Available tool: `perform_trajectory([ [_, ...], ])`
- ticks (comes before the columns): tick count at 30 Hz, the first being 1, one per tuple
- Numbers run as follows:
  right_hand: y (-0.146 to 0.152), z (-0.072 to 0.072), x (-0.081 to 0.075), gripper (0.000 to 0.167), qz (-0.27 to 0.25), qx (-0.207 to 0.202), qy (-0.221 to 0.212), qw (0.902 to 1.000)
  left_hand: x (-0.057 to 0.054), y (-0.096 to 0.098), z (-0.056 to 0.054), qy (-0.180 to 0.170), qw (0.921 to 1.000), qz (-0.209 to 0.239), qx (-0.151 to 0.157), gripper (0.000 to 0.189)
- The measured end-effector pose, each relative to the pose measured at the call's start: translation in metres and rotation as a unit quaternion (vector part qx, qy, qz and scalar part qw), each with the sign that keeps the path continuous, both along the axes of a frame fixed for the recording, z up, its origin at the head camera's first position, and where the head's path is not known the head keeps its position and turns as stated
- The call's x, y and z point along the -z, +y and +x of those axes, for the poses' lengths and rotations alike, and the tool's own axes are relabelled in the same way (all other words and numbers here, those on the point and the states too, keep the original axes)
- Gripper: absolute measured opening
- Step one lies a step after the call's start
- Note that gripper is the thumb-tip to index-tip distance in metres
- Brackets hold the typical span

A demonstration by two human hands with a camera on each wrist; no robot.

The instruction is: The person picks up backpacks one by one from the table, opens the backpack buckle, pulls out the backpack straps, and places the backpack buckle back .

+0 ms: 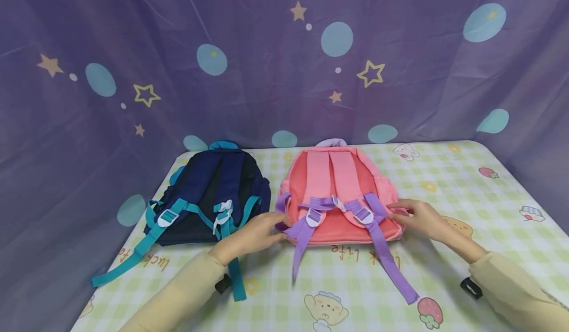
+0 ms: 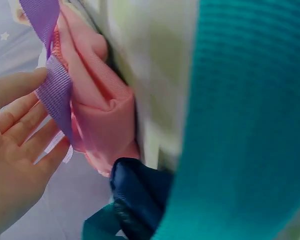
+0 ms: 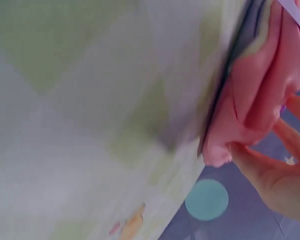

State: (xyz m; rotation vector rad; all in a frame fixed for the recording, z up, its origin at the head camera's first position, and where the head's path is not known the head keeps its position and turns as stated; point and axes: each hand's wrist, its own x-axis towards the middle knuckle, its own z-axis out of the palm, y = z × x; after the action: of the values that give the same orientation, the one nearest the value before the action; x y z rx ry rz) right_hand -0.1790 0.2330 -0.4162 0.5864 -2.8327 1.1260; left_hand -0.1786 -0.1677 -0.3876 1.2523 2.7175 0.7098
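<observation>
A pink backpack point(image 1: 320, 174) lies on the table with its shoulder straps facing up. Purple webbing point(image 1: 383, 243) with white buckles hangs off its near end. My left hand point(image 1: 262, 230) is at the pack's left side. In the left wrist view its thumb touches a purple strap point(image 2: 57, 90), and the fingers stay fairly straight. On the opposite side, my right hand point(image 1: 420, 218) touches the pack's side. Its extended fingers rest against the pink fabric point(image 3: 250, 105) in the right wrist view; some fingertips are hidden there.
Left of the pink pack lies a navy backpack point(image 1: 200, 174). Its teal straps point(image 1: 133, 253) trail toward the front, one passing under my left forearm. A green-and-white checked cloth point(image 1: 275, 297) covers the table. Purple curtains point(image 1: 266, 100) stand behind and at the sides.
</observation>
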Motion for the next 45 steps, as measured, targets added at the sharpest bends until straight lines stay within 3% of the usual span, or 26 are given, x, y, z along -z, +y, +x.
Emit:
perform_trajectory([
  [6, 0.009, -0.001, -0.013, 0.030, -0.023, -0.028, -0.027, 0.9990, -0.008, 0.004, -0.005, 0.011, 0.9999, 0.004, 0.003, 0.009],
  [14, 0.005, -0.008, -0.032, 0.026, -0.007, -0.031, 0.044, 0.9985, -0.031, 0.023, -0.014, 0.009, 0.9998, 0.016, -0.011, 0.011],
  [20, -0.013, -0.015, -0.042, 0.030, -0.006, -0.046, -0.002, 0.9989, -0.041, 0.045, -0.026, -0.001, 1.0000, 0.005, -0.007, 0.015],
  [24, -0.026, -0.019, -0.044, 0.032, -0.009, -0.065, -0.027, 0.9975, -0.041, 0.059, -0.033, -0.020, 0.9997, 0.000, -0.009, 0.018],
  [33, -0.050, -0.031, -0.040, 0.028, 0.003, -0.136, -0.026, 0.9903, -0.033, 0.082, -0.042, -0.071, 0.9968, -0.006, -0.034, 0.024],
  [45, -0.070, -0.049, -0.031, 0.030, 0.021, -0.145, -0.032, 0.9887, -0.019, 0.094, -0.049, -0.100, 0.9934, -0.002, -0.056, 0.033],
])
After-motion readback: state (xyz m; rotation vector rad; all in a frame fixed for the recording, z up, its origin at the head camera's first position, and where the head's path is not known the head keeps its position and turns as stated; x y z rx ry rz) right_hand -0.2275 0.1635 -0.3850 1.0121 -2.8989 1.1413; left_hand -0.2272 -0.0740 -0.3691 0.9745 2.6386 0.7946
